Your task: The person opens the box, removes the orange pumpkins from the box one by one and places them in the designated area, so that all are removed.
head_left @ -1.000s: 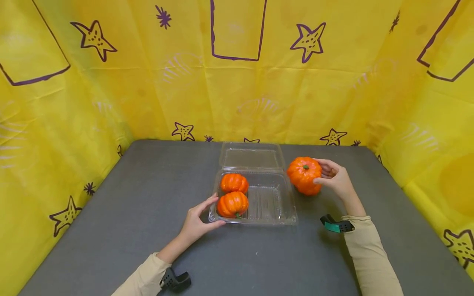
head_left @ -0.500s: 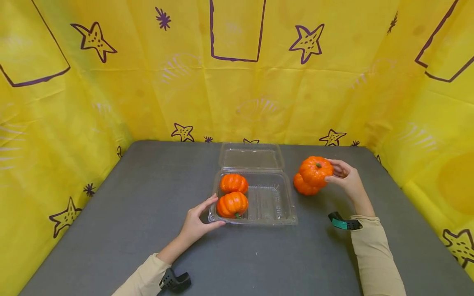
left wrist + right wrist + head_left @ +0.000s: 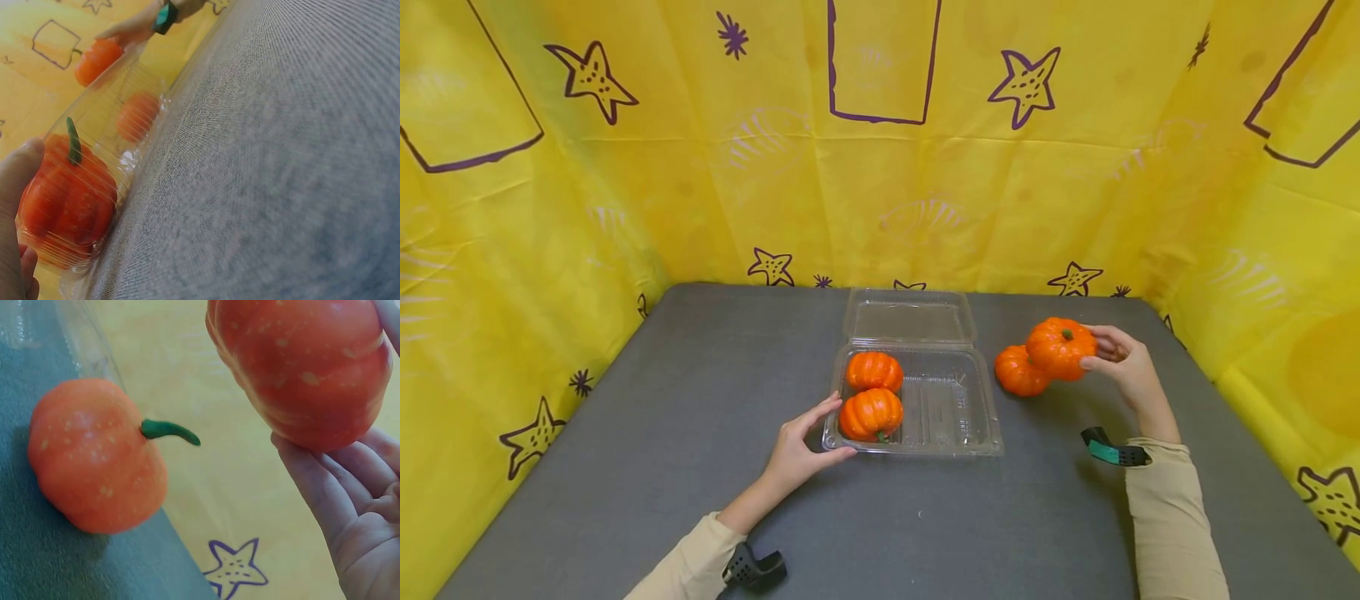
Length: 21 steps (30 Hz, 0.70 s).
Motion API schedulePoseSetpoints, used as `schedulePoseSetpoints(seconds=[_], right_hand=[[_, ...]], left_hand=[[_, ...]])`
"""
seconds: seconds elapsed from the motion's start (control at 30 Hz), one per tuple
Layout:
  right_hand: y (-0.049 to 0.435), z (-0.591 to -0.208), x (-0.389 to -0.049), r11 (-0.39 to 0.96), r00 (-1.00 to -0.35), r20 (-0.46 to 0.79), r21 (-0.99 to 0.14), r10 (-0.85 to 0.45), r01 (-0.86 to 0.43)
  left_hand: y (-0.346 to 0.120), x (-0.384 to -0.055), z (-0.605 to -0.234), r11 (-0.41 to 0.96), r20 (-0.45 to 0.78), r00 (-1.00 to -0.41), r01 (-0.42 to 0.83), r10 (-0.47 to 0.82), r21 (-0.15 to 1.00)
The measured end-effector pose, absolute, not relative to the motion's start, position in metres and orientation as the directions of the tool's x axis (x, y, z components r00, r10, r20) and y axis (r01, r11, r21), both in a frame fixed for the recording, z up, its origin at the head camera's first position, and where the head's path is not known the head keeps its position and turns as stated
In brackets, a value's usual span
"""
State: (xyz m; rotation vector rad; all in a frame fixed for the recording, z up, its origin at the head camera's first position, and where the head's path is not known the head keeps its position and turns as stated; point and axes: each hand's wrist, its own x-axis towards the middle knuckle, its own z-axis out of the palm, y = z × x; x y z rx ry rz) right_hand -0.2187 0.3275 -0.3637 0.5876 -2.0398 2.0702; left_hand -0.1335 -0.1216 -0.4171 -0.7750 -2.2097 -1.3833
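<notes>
In the head view my right hand (image 3: pixel 1127 367) holds an orange toy pumpkin (image 3: pixel 1061 348) by its right side, raised above the table. Another pumpkin (image 3: pixel 1022 371) rests on the table just left of it; the right wrist view shows its curved green stem (image 3: pixel 169 430). My left hand (image 3: pixel 801 446) grips the near left corner of a clear plastic clamshell container (image 3: pixel 943 447), fingers at the left side and thumb at the front edge. Two pumpkins sit in the container's left half, the far one (image 3: pixel 875 371) behind the near one (image 3: pixel 871 415).
The container's lid (image 3: pixel 912 320) lies folded back towards the rear of the grey table (image 3: pixel 737 350). Yellow cloth (image 3: pixel 880 192) with drawn starfish hangs behind and at both sides. Each wrist wears a black mount, the right one (image 3: pixel 1112 450) with a green patch.
My right hand has moved right with its pumpkin, uncovering more of the pumpkin on the table. The left hand and the container have stayed put.
</notes>
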Motion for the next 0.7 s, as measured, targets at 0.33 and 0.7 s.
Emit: schedulePoseSetpoints(seconds=[0.33,0.7], right_hand=[[0.338,-0.361,-0.215,-0.069,-0.91,0.389,-0.921,-0.142,-0.383],[0.349,-0.361,-0.213,0.014,-0.937,0.332,-0.942,-0.107,-0.335]], left_hand=[[-0.121,-0.134,-0.416,0.349,0.621,-0.746,0.664,0.24,0.662],[-0.121,-0.132,-0.414,0.348,0.618,-0.748,0.661,0.241,0.664]])
